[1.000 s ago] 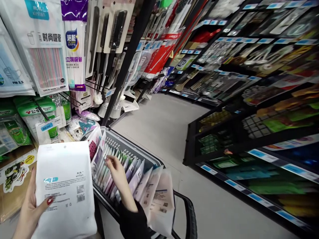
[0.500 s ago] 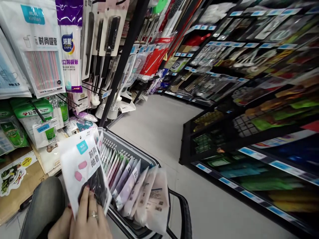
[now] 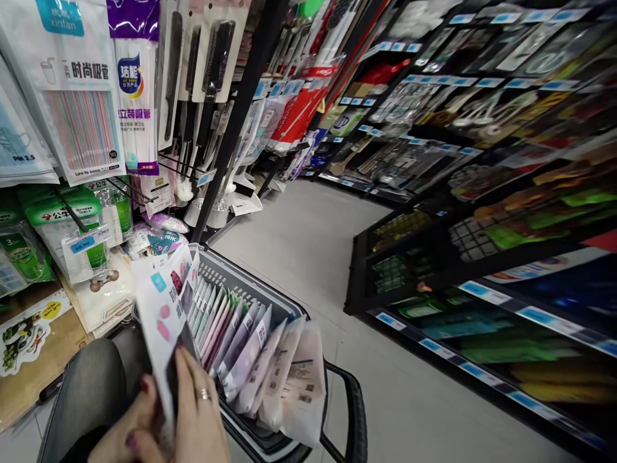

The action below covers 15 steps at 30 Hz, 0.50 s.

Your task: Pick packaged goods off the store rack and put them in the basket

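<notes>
A white packet [image 3: 161, 308] with pink dots and a teal label is held edge-on at the lower left, tilted toward the grey shopping basket [image 3: 250, 283]. My right hand [image 3: 200, 411], with a ring on it, presses its fingers against the packet's right side. My left hand [image 3: 123, 440], nails painted red, grips the packet from below and the left. The basket holds several flat packets [image 3: 250, 350] standing in a row, pale purple, white and pink.
Hanging straw packs [image 3: 84, 96], combs [image 3: 216, 58] and green packets [image 3: 62, 212] fill the rack on the left. A grey-clad knee [image 3: 87, 392] sits below it. Dark shelving [image 3: 482, 212] runs along the right. A grey floor aisle [image 3: 313, 244] lies between. The basket's black handle [image 3: 354, 411] sticks out near me.
A second ago my left hand held a plain white packet while my right hand reached into the basket. Now both hands are together low on the dotted packet, which has turned edge-on toward the basket.
</notes>
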Each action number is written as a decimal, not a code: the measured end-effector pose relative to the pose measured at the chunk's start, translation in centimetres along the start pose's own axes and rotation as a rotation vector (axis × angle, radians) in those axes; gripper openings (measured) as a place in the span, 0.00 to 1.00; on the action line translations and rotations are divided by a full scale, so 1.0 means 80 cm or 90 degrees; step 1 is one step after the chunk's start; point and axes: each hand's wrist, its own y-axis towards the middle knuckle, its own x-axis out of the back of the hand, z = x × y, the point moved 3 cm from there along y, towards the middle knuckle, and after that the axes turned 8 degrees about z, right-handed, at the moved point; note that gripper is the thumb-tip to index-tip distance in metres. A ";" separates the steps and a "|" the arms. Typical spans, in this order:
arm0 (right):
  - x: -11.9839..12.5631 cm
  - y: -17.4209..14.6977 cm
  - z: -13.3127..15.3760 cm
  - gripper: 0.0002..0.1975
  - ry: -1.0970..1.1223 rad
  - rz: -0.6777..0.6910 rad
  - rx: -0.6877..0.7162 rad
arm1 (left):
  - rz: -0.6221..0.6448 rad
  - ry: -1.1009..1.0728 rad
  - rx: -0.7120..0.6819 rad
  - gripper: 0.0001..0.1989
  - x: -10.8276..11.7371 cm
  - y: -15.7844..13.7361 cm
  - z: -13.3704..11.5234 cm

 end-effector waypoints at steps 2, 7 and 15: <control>0.016 0.001 -0.021 0.30 0.010 0.003 -0.001 | 0.119 -0.059 0.013 0.34 -0.008 0.013 -0.023; 0.093 0.022 -0.100 0.22 0.024 -0.057 -0.253 | 0.274 0.252 -0.058 0.29 -0.010 0.065 -0.082; 0.055 0.146 -0.151 0.18 -0.056 0.006 -0.451 | 0.076 0.834 0.087 0.28 0.042 0.197 -0.068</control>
